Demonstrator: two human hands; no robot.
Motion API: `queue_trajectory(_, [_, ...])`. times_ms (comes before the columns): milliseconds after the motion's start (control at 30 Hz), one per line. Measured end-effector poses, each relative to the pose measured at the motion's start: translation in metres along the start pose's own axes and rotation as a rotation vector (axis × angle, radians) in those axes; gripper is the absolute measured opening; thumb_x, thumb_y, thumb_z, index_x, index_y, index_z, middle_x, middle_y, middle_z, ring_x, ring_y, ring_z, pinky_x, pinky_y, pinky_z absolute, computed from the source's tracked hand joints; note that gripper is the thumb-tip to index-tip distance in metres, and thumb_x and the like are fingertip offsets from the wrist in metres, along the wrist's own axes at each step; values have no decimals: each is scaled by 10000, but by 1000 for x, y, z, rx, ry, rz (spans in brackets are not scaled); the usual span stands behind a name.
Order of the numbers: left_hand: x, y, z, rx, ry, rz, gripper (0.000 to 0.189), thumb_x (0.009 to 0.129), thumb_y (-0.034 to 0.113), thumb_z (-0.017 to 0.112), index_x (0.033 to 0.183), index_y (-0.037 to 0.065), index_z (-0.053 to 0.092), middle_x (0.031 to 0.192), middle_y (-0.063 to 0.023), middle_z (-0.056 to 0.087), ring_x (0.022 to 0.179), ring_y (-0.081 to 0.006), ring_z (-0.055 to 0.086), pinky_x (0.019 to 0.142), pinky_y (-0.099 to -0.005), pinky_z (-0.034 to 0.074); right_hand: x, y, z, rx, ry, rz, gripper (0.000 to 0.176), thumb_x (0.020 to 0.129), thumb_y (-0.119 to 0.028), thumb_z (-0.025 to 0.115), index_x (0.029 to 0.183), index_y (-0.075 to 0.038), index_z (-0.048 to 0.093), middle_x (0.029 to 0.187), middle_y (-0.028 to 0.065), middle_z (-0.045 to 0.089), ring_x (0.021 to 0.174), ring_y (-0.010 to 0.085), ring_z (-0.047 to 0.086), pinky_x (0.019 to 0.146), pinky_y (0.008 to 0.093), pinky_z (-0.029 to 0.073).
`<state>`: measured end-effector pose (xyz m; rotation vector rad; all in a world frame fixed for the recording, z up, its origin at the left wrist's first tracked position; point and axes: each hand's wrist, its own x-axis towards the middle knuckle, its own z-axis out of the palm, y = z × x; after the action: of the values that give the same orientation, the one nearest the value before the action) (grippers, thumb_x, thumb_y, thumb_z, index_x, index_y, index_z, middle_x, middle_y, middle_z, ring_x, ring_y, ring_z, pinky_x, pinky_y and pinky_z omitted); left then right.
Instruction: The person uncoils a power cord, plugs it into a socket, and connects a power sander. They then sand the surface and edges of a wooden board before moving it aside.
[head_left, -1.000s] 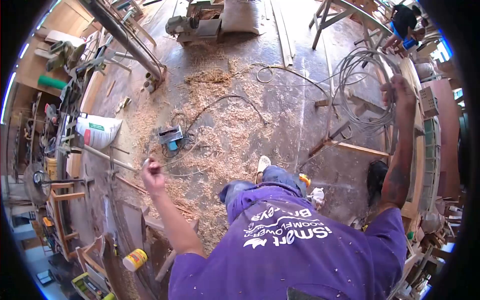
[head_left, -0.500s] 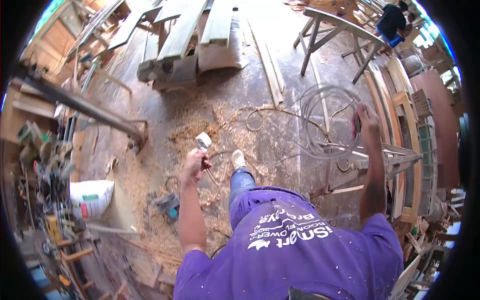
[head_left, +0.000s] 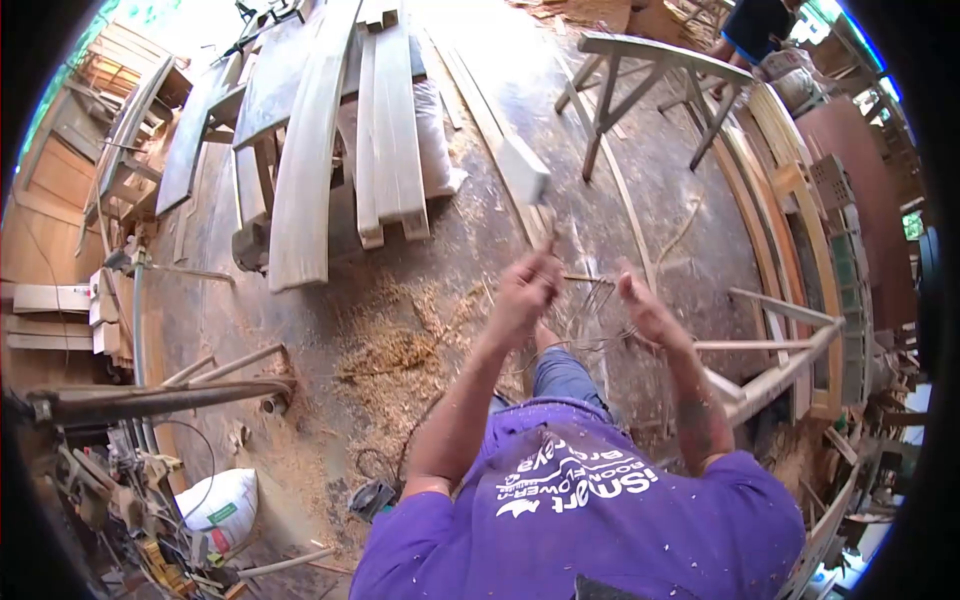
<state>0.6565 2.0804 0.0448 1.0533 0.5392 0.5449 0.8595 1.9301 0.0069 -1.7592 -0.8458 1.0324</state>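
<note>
A pale, block-like object (head_left: 522, 172) with a cord at its near end rises just beyond my left hand (head_left: 530, 288), whose fingers are closed around the cord end. To the right, my right hand (head_left: 652, 312) is closed at the edge of a loose coil of thin cable (head_left: 590, 308). The coil hangs between the two hands, seen nearly edge-on and blurred. What lies inside each grip is partly hidden by the fingers.
Long planks (head_left: 310, 160) rest on supports at the upper left. A wooden trestle (head_left: 640, 75) stands at the upper right, near another person (head_left: 752, 32). Sawdust (head_left: 395, 350) covers part of the floor; a metal pipe (head_left: 170, 398) and white sack (head_left: 222, 508) are at the left.
My left hand has moved up and right with the pale object. My right hand has come down and left with the coil, so the hands are closer. The view has shifted.
</note>
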Motion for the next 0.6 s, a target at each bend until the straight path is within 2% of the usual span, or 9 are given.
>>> queue_trajectory(67, [38, -28, 8, 46, -188, -68, 464, 966, 146, 568, 1407, 77, 441, 792, 15, 557, 639, -72, 488, 577, -239, 420, 37, -41, 38, 432, -190, -13, 573, 1004, -406, 461, 1309, 79, 485, 1342, 199, 510, 1211, 187, 473, 1063, 300, 342])
queue_trajectory(167, [73, -41, 12, 185, -228, -123, 540, 948, 79, 565, 1439, 97, 342, 828, -1, 574, 670, -100, 528, 620, -259, 454, 91, -84, 43, 286, -101, 42, 422, 1012, -329, 481, 999, 51, 666, 965, 104, 695, 900, 163, 634, 838, 272, 493])
queue_trajectory(267, [109, -48, -4, 295, -128, 36, 619, 934, 17, 532, 1469, 125, 241, 765, -29, 568, 668, -113, 544, 632, -287, 471, 158, -56, 30, 284, -188, -89, 408, 1005, -335, 498, 970, 41, 654, 902, 84, 685, 832, 160, 655, 748, 275, 524])
queue_trajectory(333, [119, -57, -12, 555, 21, 106, 620, 908, 35, 554, 1455, 105, 271, 715, -74, 586, 642, -149, 563, 628, -313, 475, 202, -84, 4, 515, 87, 141, 329, 1013, -315, 474, 976, -12, 598, 827, 100, 674, 683, 212, 676, 632, 331, 540])
queue_trajectory(433, [103, -124, -65, 782, 223, -306, 602, 848, 199, 635, 1392, 80, 408, 820, -168, 683, 734, -338, 670, 665, -398, 511, 304, -68, -78, 1071, 41, 279, 339, 1009, -410, 446, 853, -117, 520, 516, -35, 446, 411, 114, 437, 418, 274, 379])
queue_trajectory(467, [78, -149, -85, 854, 269, -154, 516, 858, 183, 593, 1349, 96, 459, 907, -222, 655, 853, -404, 644, 719, -480, 502, 331, -74, -88, 1014, 150, 293, 344, 1009, -410, 443, 806, -137, 492, 506, -41, 399, 392, 114, 370, 402, 269, 329])
queue_trajectory(500, [41, -173, -110, 952, 212, -394, 438, 863, 202, 567, 1286, 102, 514, 924, -230, 649, 868, -422, 631, 738, -500, 499, 359, -81, -98, 950, 257, 310, 358, 1009, -411, 440, 758, -157, 464, 497, -47, 351, 372, 113, 302, 386, 265, 280])
queue_trajectory(533, [-7, -196, -127, 1014, 244, -321, 369, 874, 233, 552, 1219, 102, 553, 936, -244, 643, 867, -433, 625, 732, -508, 498, 381, -29, -104, 823, 290, 341, 342, 1010, -408, 435, 773, -164, 465, 497, -45, 341, 368, 115, 301, 373, 279, 276])
queue_trajectory(600, [-96, -194, -140, 1087, 177, -705, 338, 873, 273, 552, 1155, 89, 577, 926, -241, 648, 849, -430, 623, 740, -524, 490, 426, 74, -118, 565, 346, 416, 312, 1012, -403, 426, 802, -176, 468, 496, -42, 321, 361, 120, 298, 346, 307, 269])
